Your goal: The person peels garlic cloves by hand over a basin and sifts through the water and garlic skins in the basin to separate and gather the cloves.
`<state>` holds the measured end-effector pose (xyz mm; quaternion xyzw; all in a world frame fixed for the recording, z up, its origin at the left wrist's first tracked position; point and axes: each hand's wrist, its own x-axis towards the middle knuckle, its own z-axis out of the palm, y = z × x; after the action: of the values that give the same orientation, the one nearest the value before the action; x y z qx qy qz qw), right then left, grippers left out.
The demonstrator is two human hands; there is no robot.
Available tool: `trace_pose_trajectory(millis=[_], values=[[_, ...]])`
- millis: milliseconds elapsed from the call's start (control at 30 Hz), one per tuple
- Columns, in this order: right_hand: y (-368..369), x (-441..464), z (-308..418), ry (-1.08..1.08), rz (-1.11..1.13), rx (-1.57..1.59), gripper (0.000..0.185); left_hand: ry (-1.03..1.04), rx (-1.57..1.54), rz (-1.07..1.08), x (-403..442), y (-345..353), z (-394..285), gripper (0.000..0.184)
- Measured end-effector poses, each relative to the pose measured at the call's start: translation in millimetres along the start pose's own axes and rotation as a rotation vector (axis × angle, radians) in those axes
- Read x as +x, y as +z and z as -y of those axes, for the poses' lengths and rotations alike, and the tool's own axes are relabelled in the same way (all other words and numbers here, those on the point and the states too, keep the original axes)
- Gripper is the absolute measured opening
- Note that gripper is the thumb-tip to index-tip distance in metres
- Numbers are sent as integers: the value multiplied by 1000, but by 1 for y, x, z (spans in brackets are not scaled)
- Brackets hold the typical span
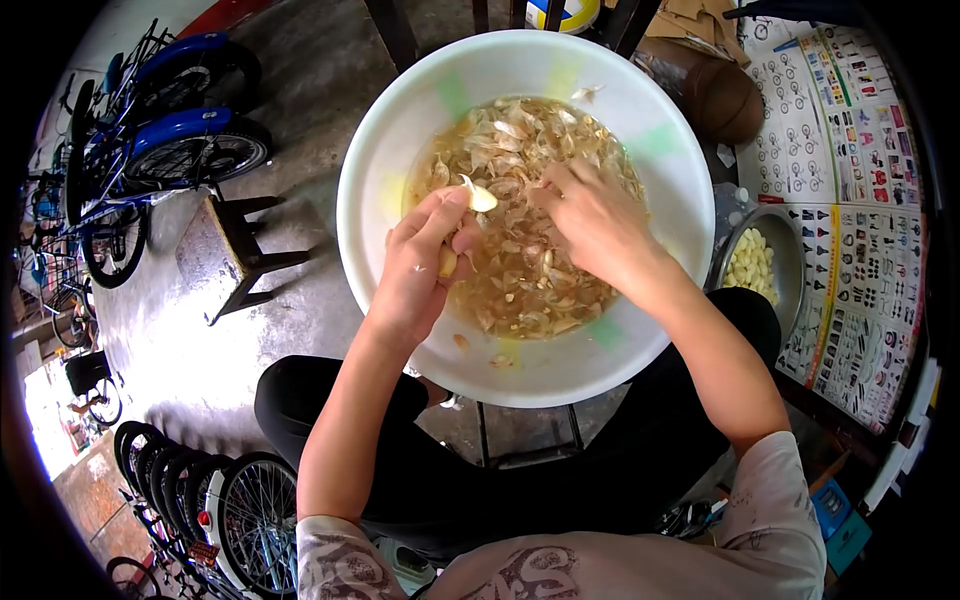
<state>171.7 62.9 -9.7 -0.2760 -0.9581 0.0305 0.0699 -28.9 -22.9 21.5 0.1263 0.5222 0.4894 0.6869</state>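
A large white basin (375,160) holds brownish water with many floating garlic skins (515,135). Over its left part, my left hand (425,260) is closed round garlic: one pale clove (482,199) sticks out at the thumb and fingertip, and another yellowish piece (447,262) shows lower in the fingers. My right hand (590,220) is above the skins at the right of the middle, fingers bent down and pressed together; whatever they hold, if anything, is hidden. A metal bowl (791,262) of peeled cloves (750,265) stands to the right of the basin.
A small wooden stool (215,255) stands at the left, with bicycles (190,150) behind it and more wheels (258,525) at the lower left. A table covered with printed sheets (860,300) lies at the right. Behind the basin are dark chair slats (392,32).
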Motion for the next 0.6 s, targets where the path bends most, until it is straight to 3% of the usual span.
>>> trace_pose_trajectory(millis=[33, 100, 133, 167, 233, 333, 367, 433, 467, 500, 567, 600], values=[[8, -1, 4, 2, 1, 1, 26, 15, 56, -15, -1, 1, 0, 22], [20, 6, 20, 290, 162, 295, 19, 21, 109, -27, -2, 3, 4, 22], [5, 26, 32, 643, 454, 609, 19, 71, 188, -36, 0, 4, 5, 21], [21, 18, 36, 648, 449, 606, 19, 121, 270, -42, 1, 5, 7, 20], [68, -6, 51, 105, 458, 200, 25, 141, 330, -67, 3, 6, 9, 22], [60, -8, 66, -38, 282, 40, 35, 246, 526, -100, 0, 8, 14, 22], [55, -6, 63, -35, 280, 39, 35, 336, 662, -100, 0, 8, 16, 21], [14, 14, 51, 18, 721, 265, 46, 452, 784, -121, 4, 3, 24, 16], [5, 17, 40, 31, 788, 320, 60, 606, 988, -141, 0, 4, 24, 15], [10, 12, 30, 70, 794, 393, 67, 763, 1193, -164, -2, 3, 23, 15], [-19, 12, 17, 252, 657, 689, 63, 820, 1206, -173, -3, 4, 20, 16], [-19, 11, 9, 250, 656, 688, 63, 874, 1215, -174, -4, 5, 20, 17]])
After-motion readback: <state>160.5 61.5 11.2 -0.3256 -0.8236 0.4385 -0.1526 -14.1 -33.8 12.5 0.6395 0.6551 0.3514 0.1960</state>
